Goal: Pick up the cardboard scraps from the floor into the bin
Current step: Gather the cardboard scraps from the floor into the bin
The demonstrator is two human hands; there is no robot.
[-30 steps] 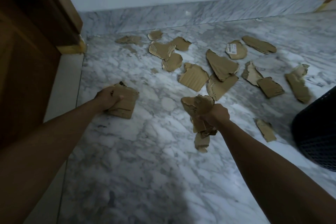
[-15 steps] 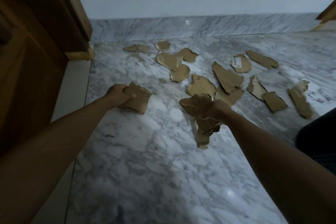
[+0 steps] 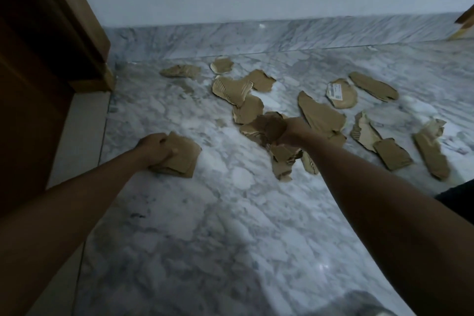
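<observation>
Head view: both hands are loaded, and brown torn cardboard scraps lie on the grey-white marble floor [image 3: 230, 226].
Left hand [image 3: 154, 147]: fingers curled round a flat stack of brown corrugated cardboard pieces [image 3: 179, 156]; the stack's lower edge looks to be at or just above the floor.
Right hand [image 3: 292, 133]: clenched on a ragged bundle of crumpled brown cardboard scraps [image 3: 277, 146], loose ends hanging below the fist.
Loose scraps: about a dozen remain ahead, among them a long pointed piece [image 3: 320, 113] just beyond the right hand and a rounded piece with a white label [image 3: 341, 93] further off.
Bin: only a dark edge [image 3: 459, 190] shows at the right border; I judge it the bin, opening unseen.
Step in hand: gathering handfuls; judged early, most scraps still down.
Technique: bundle looks near capacity, so tighten on the dangling ends and empty both hands into the bin before reaching on.
Risk: hanging pieces may slip out in transit.
</observation>
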